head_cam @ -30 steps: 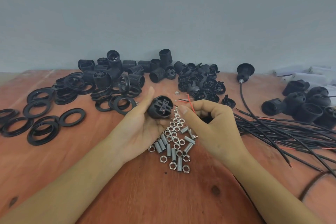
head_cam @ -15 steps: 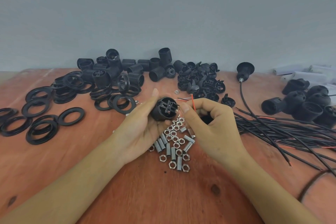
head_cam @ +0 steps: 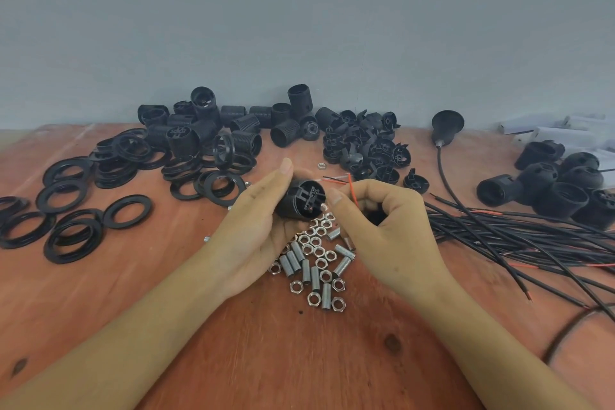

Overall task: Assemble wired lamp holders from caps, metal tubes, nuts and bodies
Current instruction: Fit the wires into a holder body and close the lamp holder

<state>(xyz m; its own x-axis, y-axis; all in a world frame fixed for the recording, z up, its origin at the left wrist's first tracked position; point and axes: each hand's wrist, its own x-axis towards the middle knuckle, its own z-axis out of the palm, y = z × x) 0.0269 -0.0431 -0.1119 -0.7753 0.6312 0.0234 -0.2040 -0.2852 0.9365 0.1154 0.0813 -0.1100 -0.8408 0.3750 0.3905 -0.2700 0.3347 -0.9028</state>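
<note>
Near the middle of the frame, I am watching the left hand (head_cam: 256, 230) holding a black body (head_cam: 301, 198) just above the table (head_cam: 299, 359). Its thumb and fingers are curling round the body, and the body's open end is facing right. Just beside it, the right hand (head_cam: 382, 226) is pinching a red wire (head_cam: 353, 191) between curled thumb and finger, with the wire sticking up. Nuts (head_cam: 315, 240) and tubes (head_cam: 314, 277) are lying in a heap under both hands. Rings (head_cam: 109, 170) are lying at the left, bodies (head_cam: 246, 123) and caps (head_cam: 382, 146) at the top middle, and black wires (head_cam: 499, 233) at the right.
</note>
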